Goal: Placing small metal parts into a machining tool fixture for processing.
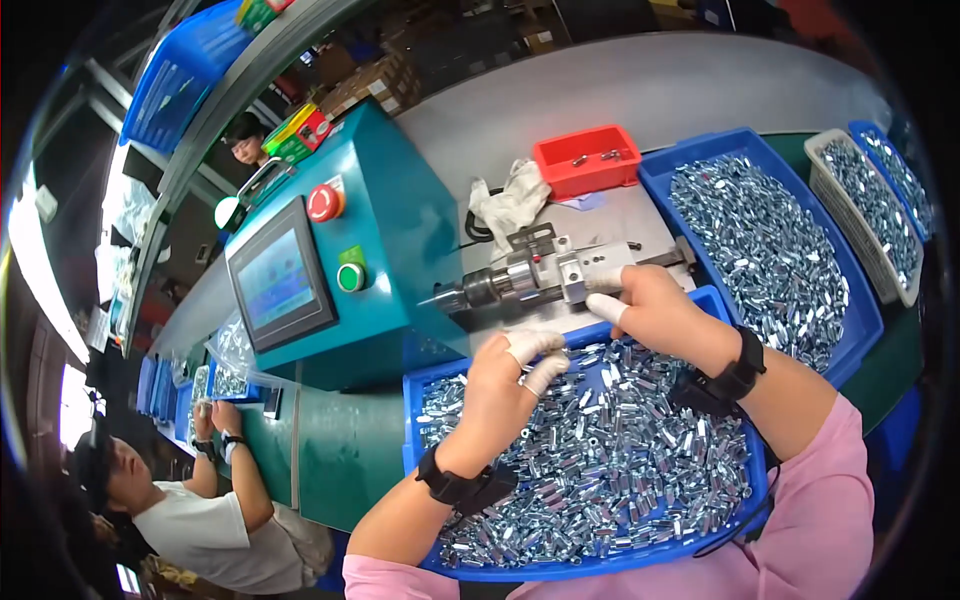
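A small metal part is being pinched by the left hand (505, 385) above the blue tray (600, 560); the right hand (650, 310), fingers curled, is being pressed against the machine's fixture (560, 275), so careful alignment is being called for next.

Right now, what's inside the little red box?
Inside the red box lie a few small silvery metal pieces, on its bare red floor. Its near wall hides the front strip of the floor.

Shiny metal parts (600, 450); glossy blue plastic tray (560, 572); white cloth rag (512, 200).
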The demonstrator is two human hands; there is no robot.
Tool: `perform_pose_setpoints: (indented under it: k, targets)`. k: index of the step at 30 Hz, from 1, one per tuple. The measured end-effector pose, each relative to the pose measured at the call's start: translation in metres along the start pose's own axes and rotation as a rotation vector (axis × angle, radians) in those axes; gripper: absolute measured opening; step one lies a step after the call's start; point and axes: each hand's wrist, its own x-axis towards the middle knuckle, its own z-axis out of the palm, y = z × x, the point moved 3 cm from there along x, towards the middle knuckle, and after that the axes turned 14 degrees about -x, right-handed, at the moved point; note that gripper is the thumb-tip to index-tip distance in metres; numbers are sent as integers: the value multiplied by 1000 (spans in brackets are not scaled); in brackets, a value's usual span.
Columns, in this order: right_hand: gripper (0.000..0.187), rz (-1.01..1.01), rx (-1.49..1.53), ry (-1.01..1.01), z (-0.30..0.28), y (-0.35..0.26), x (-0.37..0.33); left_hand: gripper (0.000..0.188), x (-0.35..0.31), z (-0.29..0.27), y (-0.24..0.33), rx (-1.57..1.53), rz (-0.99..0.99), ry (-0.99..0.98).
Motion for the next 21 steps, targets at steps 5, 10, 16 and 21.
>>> perform_pose_setpoints:
  k: [5,10,16,21]
  targets:
    - [31,-107,-96,74,1,0,-2,20,40,-5,9,257,115,66]
    - [31,-151,-121,120,4,2,0,18,73,7,-12,329,29,109]
    - [31,-198,-114,163,5,7,1,14,77,18,-24,518,122,90]
    - [29,-211,-99,156,8,7,4,16,83,11,-33,491,25,30]
